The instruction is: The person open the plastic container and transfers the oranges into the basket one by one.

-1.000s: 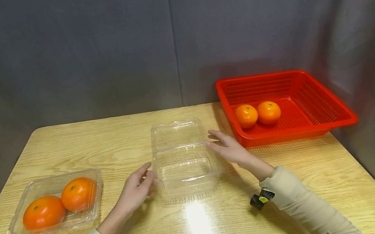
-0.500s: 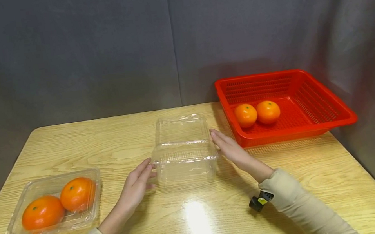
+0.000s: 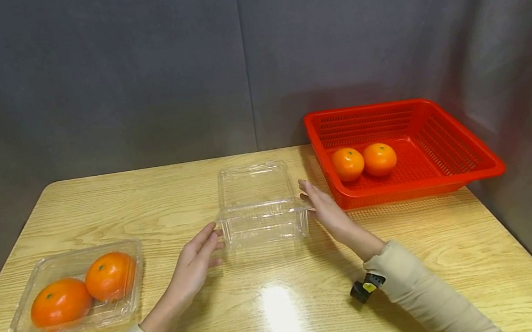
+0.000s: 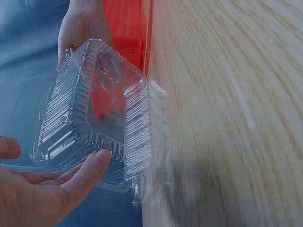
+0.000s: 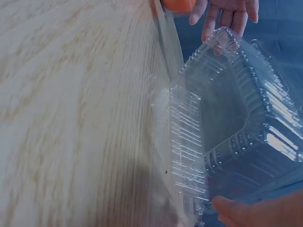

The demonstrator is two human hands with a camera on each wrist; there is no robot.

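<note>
A clear plastic clamshell box stands in the middle of the table, its lid folded back toward the far side. On its left my left hand has extended fingers at the box's side. Opposite, my right hand has straight fingers along the right side. The left wrist view shows the ribbed plastic wall close against the left fingertips. From the right wrist, the right hand appears at the box's near corner. The box has nothing inside.
A red plastic basket with two oranges stands at the back right. At the left lies another clear clamshell box holding two oranges. A grey curtain hangs behind the wooden table.
The clamshell box has shifted away from me and changed its tilt, so its front wall now faces me. Both hands stayed beside it, moving slightly farther back.
</note>
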